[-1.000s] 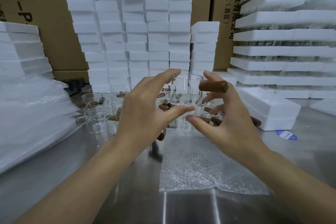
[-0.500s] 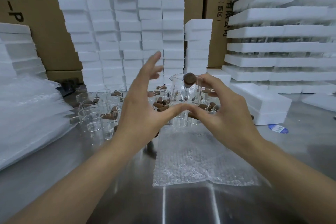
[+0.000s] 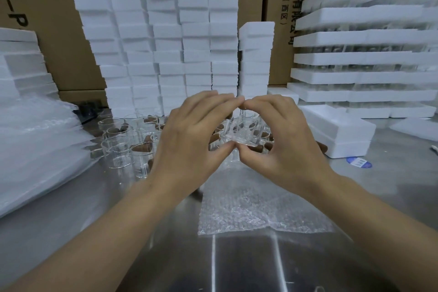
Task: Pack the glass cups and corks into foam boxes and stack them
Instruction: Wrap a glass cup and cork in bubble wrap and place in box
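Observation:
I hold one clear glass cup (image 3: 245, 129) raised above the steel table between both hands. My left hand (image 3: 192, 140) has its thumb under the cup's base and its fingers over the rim. My right hand (image 3: 277, 140) mirrors it from the right side; the fingertips of both hands meet above the cup's mouth. The cork that was at the rim is hidden under the fingers. Behind the hands, several more glass cups (image 3: 118, 147) stand on the table with brown corks (image 3: 142, 148) lying among them. An open foam box (image 3: 341, 133) sits to the right.
A sheet of bubble wrap (image 3: 251, 206) lies on the steel table (image 3: 391, 197) below my hands. Tall stacks of small foam boxes (image 3: 166, 38) line the back, larger foam trays (image 3: 365, 59) rise at right, plastic sheeting (image 3: 35, 140) at left. A blue label (image 3: 359, 163) lies at right.
My right hand brought a brown cork to the cup's mouth. My left hand's fingers then closed over the rim, and both hands now enclose the cup.

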`<state>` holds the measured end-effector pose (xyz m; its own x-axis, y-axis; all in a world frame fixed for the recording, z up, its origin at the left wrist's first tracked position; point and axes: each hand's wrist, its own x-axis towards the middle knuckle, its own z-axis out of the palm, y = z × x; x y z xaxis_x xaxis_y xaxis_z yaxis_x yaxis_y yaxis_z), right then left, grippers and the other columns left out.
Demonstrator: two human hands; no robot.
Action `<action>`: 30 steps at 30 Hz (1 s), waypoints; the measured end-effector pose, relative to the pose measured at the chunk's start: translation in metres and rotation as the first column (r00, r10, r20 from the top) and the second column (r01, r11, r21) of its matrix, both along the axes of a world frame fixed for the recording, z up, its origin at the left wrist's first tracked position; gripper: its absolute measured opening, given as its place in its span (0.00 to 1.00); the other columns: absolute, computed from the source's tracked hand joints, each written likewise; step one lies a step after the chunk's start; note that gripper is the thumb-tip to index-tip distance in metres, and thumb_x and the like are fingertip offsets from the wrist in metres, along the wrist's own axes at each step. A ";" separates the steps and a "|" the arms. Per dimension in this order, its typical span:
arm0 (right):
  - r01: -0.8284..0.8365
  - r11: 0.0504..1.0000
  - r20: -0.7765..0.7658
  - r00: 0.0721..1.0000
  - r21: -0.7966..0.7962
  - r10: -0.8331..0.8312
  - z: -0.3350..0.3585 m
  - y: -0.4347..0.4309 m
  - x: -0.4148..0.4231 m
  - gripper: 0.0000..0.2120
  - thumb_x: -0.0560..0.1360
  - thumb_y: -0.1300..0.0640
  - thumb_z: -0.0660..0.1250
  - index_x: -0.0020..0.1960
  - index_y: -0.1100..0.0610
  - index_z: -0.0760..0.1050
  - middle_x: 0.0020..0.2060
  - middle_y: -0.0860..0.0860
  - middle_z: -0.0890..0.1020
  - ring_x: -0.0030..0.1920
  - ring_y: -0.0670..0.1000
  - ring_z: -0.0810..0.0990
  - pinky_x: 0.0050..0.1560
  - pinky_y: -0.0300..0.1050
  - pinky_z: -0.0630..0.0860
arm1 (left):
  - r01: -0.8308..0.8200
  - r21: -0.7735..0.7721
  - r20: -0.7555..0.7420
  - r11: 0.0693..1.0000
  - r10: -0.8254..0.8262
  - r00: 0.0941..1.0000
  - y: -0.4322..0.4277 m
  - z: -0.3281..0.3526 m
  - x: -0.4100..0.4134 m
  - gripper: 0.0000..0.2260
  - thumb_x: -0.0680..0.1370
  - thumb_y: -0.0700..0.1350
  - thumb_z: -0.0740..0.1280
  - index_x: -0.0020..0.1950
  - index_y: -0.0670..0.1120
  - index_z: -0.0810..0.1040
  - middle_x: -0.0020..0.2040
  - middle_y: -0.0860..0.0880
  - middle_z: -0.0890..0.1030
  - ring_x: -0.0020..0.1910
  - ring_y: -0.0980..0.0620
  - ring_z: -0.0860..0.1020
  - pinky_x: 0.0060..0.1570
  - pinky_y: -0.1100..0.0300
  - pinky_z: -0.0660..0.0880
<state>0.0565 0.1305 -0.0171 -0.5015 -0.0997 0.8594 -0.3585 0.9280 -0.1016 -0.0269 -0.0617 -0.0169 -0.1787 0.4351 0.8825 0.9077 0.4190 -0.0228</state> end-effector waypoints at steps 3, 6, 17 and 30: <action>-0.037 0.999 0.013 0.999 -0.025 0.037 -0.001 0.000 0.000 0.28 0.73 0.47 0.74 0.71 0.53 0.76 0.63 0.46 0.79 0.65 0.49 0.75 0.67 0.54 0.72 | -0.014 -0.026 0.054 1.000 0.015 0.998 0.000 0.000 0.001 0.34 0.73 0.47 0.81 0.78 0.51 0.75 0.72 0.55 0.80 0.77 0.51 0.73 0.69 0.49 0.70; -0.065 0.993 0.056 0.996 -0.095 0.071 -0.004 0.001 -0.001 0.29 0.74 0.46 0.73 0.72 0.51 0.74 0.64 0.44 0.78 0.67 0.47 0.74 0.69 0.53 0.71 | -0.018 -0.040 0.074 0.999 0.021 0.997 -0.001 0.001 0.000 0.31 0.75 0.53 0.77 0.78 0.52 0.76 0.71 0.54 0.81 0.75 0.51 0.74 0.67 0.50 0.70; -0.017 0.948 0.307 0.944 -0.319 0.121 -0.012 0.010 -0.002 0.35 0.76 0.44 0.75 0.78 0.43 0.65 0.67 0.36 0.75 0.71 0.39 0.71 0.72 0.46 0.71 | -0.018 0.050 0.202 0.999 0.007 0.979 -0.001 0.001 -0.005 0.32 0.74 0.64 0.75 0.75 0.52 0.78 0.65 0.57 0.82 0.67 0.54 0.75 0.65 0.47 0.75; -0.104 0.889 0.178 0.963 -0.445 0.202 -0.007 0.004 -0.002 0.29 0.76 0.37 0.74 0.74 0.42 0.72 0.63 0.35 0.80 0.68 0.39 0.77 0.60 0.35 0.72 | 0.102 0.181 0.464 0.978 -0.177 0.868 -0.001 -0.001 -0.007 0.29 0.72 0.69 0.75 0.71 0.67 0.71 0.66 0.67 0.78 0.69 0.66 0.74 0.57 0.66 0.72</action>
<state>0.0545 0.1348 -0.0236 -0.6857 0.1623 0.7096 -0.4170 0.7113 -0.5657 -0.0339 -0.0630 -0.0182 -0.5399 0.3602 0.7608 0.8415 0.2521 0.4778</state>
